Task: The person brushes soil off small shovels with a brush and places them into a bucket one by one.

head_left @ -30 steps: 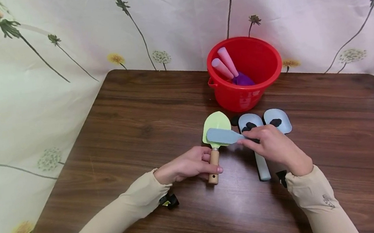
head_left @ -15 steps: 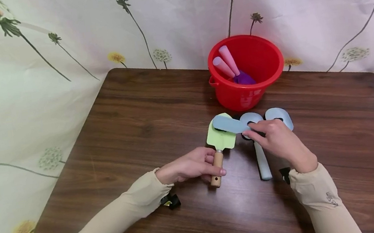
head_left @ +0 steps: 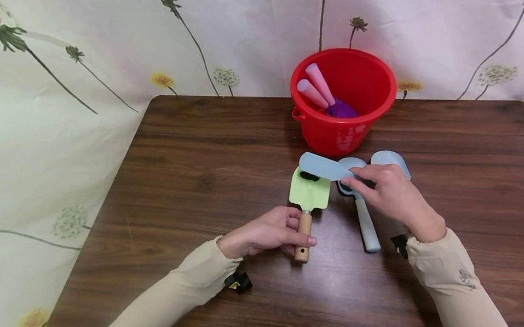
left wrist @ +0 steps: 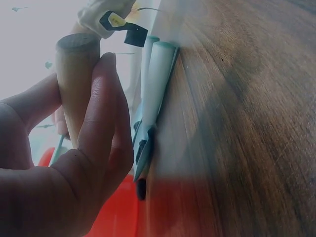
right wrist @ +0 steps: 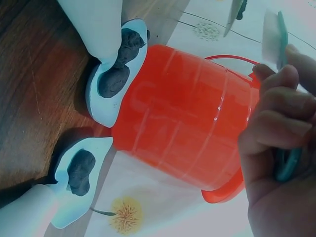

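Observation:
My left hand (head_left: 271,232) grips the wooden handle of a small light-green trowel (head_left: 310,196), holding it above the table. A black clay-like lump (head_left: 309,175) sits near the tip of its blade. Between thumb and fingers, my right hand (head_left: 390,193) pinches a flat light-blue scraper (head_left: 323,167), whose rounded end overlaps the trowel's tip in the head view. In the right wrist view, one light-blue scoop (right wrist: 101,112) bears dark lumps (right wrist: 114,81), and another scoop (right wrist: 69,215) bears a single dark lump (right wrist: 81,173). My right hand partly hides the second scoop in the head view.
Behind the scoops stands a red bucket (head_left: 337,134) with two pink handles (head_left: 319,84) and a purple piece (head_left: 341,110) inside. The brown wood-grain table (head_left: 185,184) meets a flower-print cloth (head_left: 243,22) at its back and left edges.
The scraper has slid up across the trowel blade to its tip, and the dark lump there has come into sight. The trowel has shifted slightly right; my left hand still grips it.

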Demonstrator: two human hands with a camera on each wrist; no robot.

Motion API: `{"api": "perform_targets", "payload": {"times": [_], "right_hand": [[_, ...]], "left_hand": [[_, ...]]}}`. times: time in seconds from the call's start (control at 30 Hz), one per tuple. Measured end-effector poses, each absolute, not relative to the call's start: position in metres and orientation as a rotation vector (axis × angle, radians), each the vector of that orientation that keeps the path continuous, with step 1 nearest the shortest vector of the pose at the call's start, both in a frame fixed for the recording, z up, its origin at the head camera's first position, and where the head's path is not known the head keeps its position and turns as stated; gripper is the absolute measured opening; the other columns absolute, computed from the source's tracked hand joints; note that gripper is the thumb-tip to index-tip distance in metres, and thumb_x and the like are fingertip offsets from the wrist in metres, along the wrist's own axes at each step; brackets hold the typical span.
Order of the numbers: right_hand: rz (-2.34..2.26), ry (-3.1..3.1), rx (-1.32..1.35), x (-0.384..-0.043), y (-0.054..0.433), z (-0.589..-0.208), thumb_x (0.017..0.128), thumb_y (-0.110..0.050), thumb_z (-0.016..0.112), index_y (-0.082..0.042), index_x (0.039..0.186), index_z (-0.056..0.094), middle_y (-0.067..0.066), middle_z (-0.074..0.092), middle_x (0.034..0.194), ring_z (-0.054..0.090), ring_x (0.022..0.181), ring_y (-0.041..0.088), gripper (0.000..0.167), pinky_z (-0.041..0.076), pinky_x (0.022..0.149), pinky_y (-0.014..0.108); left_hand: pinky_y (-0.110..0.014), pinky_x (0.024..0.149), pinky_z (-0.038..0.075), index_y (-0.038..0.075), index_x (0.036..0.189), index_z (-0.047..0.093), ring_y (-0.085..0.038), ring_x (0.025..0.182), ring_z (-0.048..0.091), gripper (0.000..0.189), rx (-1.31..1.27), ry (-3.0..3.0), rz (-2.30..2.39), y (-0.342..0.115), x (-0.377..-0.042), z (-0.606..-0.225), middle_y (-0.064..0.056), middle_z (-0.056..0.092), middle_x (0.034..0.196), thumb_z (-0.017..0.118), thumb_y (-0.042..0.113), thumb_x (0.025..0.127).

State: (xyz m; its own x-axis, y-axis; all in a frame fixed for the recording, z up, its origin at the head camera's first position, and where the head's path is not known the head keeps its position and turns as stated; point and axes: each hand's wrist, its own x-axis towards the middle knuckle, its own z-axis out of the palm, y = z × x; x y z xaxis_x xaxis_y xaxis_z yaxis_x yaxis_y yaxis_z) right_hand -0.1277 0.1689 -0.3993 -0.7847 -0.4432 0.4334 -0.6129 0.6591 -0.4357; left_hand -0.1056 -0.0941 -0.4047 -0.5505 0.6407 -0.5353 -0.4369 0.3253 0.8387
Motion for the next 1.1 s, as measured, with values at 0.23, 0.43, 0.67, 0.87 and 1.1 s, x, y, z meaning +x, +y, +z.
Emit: {"api": "perform_targets", "payload": {"times": [0.23, 0.43, 0.67, 0.87, 1.1], "right_hand": [[0.959, -2.833, 1.007, -0.122, 0.167, -0.396, 0.082, -0.019, 0.076, -0.008, 0.104, 0.075, 0.001, 0.074, 0.084, 0.057, 0.064, 0.004, 0.025, 0.052, 0.059, 0.021], [0.918, -2.847, 1.012, -0.124, 0.167, -0.399, 0.083, -0.018, 0.076, -0.007, 0.103, 0.075, 0.001, 0.073, 0.082, 0.055, 0.063, 0.005, 0.023, 0.05, 0.057, 0.02], [0.86, -2.79, 0.902, -0.127, 0.169, -0.402, 0.081, -0.017, 0.077, -0.004, 0.106, 0.074, 0.007, 0.075, 0.084, 0.06, 0.064, 0.01, 0.028, 0.052, 0.059, 0.026], [0.769, -2.654, 0.866, -0.131, 0.169, -0.407, 0.078, -0.013, 0.079, -0.004, 0.098, 0.075, 0.007, 0.072, 0.075, 0.059, 0.061, 0.016, 0.022, 0.05, 0.057, 0.031], [0.773, -2.559, 0.782, -0.133, 0.168, -0.408, 0.076, -0.011, 0.08, 0.0, 0.102, 0.074, 0.013, 0.073, 0.08, 0.065, 0.067, 0.024, 0.029, 0.054, 0.061, 0.038]], "left_hand": [[-0.03, 0.065, 0.059, -0.007, 0.11, 0.048, -0.013, 0.071, 0.065, 0.034, 0.192, 1.634, 1.423, -0.095, -0.105, -0.406, -0.003, 0.064, 0.083, 0.069, 0.003, 0.085], [-0.034, 0.067, 0.06, 0.002, 0.099, 0.046, -0.014, 0.069, 0.067, 0.026, 0.2, 1.617, 1.412, -0.096, -0.1, -0.406, -0.005, 0.064, 0.083, 0.068, -0.002, 0.084], [-0.034, 0.066, 0.06, 0.002, 0.097, 0.046, -0.015, 0.067, 0.067, 0.028, 0.192, 1.61, 1.399, -0.097, -0.096, -0.406, -0.006, 0.066, 0.081, 0.069, -0.003, 0.083], [-0.035, 0.068, 0.06, 0.0, 0.1, 0.046, -0.016, 0.068, 0.067, 0.029, 0.19, 1.603, 1.396, -0.099, -0.094, -0.407, -0.007, 0.065, 0.083, 0.069, -0.002, 0.083], [-0.035, 0.068, 0.06, 0.0, 0.101, 0.043, -0.016, 0.069, 0.067, 0.031, 0.18, 1.584, 1.422, -0.101, -0.094, -0.411, -0.009, 0.064, 0.084, 0.068, -0.003, 0.083]]}}
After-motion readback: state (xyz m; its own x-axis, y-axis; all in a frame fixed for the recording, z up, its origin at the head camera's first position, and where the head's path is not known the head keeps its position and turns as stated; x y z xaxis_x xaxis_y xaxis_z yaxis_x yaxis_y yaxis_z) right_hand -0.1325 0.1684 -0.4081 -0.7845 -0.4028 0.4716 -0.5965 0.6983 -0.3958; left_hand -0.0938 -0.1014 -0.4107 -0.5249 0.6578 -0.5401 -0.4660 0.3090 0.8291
